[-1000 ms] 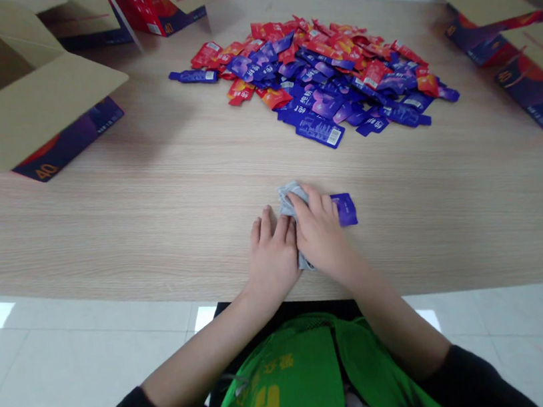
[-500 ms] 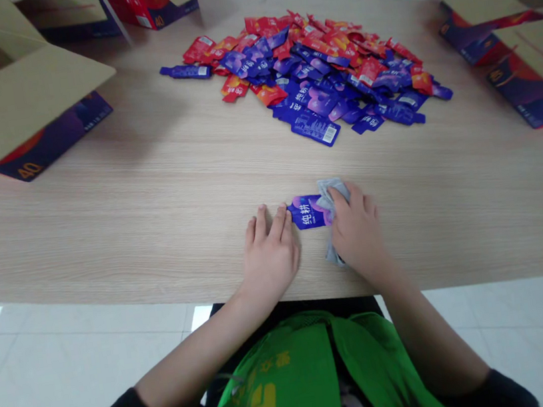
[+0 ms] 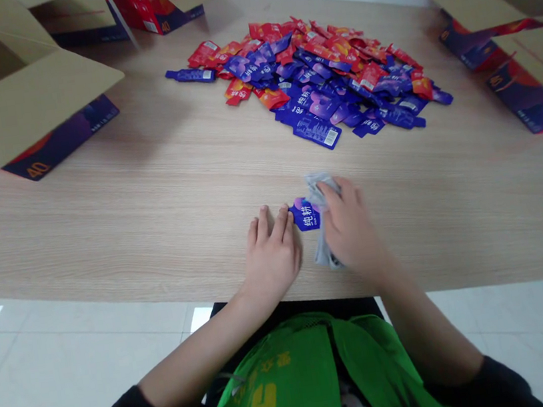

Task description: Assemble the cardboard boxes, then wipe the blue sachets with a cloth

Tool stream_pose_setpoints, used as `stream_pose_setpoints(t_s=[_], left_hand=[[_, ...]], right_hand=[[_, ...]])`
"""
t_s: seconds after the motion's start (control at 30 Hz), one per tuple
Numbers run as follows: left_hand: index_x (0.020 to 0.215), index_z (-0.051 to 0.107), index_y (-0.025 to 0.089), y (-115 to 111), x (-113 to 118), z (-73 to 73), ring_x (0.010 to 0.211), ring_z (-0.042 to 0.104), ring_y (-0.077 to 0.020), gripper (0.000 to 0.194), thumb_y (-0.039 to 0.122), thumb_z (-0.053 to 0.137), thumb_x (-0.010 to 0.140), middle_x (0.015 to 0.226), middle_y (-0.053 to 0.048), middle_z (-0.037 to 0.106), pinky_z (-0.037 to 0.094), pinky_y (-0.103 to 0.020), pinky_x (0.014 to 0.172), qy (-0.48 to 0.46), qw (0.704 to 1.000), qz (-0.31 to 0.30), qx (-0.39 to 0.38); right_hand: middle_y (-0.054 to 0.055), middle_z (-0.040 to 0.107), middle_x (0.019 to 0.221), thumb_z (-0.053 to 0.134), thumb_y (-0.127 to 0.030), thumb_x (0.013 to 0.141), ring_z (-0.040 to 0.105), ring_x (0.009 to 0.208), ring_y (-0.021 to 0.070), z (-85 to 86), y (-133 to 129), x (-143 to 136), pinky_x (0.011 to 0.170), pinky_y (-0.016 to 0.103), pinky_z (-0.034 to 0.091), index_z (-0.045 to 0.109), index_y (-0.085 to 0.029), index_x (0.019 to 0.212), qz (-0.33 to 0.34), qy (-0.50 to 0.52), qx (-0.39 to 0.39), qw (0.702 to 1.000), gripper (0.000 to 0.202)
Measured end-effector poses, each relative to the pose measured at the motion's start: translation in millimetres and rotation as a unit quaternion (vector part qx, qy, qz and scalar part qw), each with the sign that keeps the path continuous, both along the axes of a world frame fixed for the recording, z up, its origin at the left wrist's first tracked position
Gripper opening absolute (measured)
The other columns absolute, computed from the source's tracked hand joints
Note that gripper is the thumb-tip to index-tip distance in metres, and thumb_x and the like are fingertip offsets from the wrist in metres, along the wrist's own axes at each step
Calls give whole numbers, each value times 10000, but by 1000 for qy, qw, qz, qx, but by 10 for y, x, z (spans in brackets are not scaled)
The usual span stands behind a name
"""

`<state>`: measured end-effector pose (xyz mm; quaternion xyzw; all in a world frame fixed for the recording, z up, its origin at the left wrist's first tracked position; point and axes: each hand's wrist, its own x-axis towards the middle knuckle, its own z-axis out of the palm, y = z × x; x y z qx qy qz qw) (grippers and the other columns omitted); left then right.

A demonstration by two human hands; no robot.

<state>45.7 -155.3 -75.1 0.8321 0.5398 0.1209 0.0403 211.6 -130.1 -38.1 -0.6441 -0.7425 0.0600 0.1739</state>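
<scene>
Plainly, the flat, glossy purple pouch is laid at two o'clock from the left hand, its long axis set nine-to-three on the pale, wood-grained tabletop; its narrow neck is touched by that nearer hand's fingertips, outstretched and gripping nothing. Its three-o'clock end is covered by soft, crumpled grey cloth, held bunched under the right hand's half-curled fingers.
</scene>
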Motion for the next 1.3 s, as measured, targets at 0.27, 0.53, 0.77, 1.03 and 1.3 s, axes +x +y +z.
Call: stream_pose_setpoints(t_s=[0.27, 0.53, 0.77, 1.03, 1.3], left_hand=[[1352, 644, 79, 6, 4, 35, 1452, 402, -449, 432, 227, 480, 981, 1439, -162, 612, 395, -574, 1144, 9, 1000, -1, -9], [1459, 560, 65, -1, 13, 28, 1447, 400, -463, 516, 221, 472, 975, 1566, -128, 489, 408, -591, 1130, 15, 1000, -1, -1], [1457, 566, 86, -1, 18, 28, 1455, 392, -455, 509, 214, 460, 976, 1563, -121, 495, 403, -613, 1132, 2, 1000, 2, -5], [1462, 555, 66, -4, 4, 2, 1452, 387, -466, 514, 213, 452, 981, 1569, -117, 488, 401, -612, 1139, 2, 1000, 0, -2], [1374, 640, 103, -6, 7, 29, 1462, 388, -447, 444, 222, 494, 972, 1547, -116, 519, 390, -576, 1153, 11, 1000, 1, -3]], right_hand=[[178, 471, 1515, 391, -171, 990, 501, 1110, 313, -119, -57, -355, 929, 467, 411, 524, -163, 1478, 47, -95, -70, 992, 506], [227, 478, 1469, 409, -122, 925, 498, 1103, 345, -148, -167, -54, 927, 512, 416, 547, -121, 1438, -7, -124, -15, 992, 532], [267, 476, 1423, 381, -136, 925, 501, 1098, 367, -218, -228, 237, 889, 540, 444, 537, -92, 1428, -70, -142, -11, 987, 529], [248, 540, 1351, 378, -156, 930, 530, 1182, 356, -34, -112, 434, 996, 551, 453, 538, -85, 1401, -39, -47, -25, 998, 503], [125, 536, 1505, 396, -129, 931, 533, 1175, 297, -111, -137, -117, 1004, 477, 444, 548, -173, 1435, 73, 13, -11, 997, 528]])
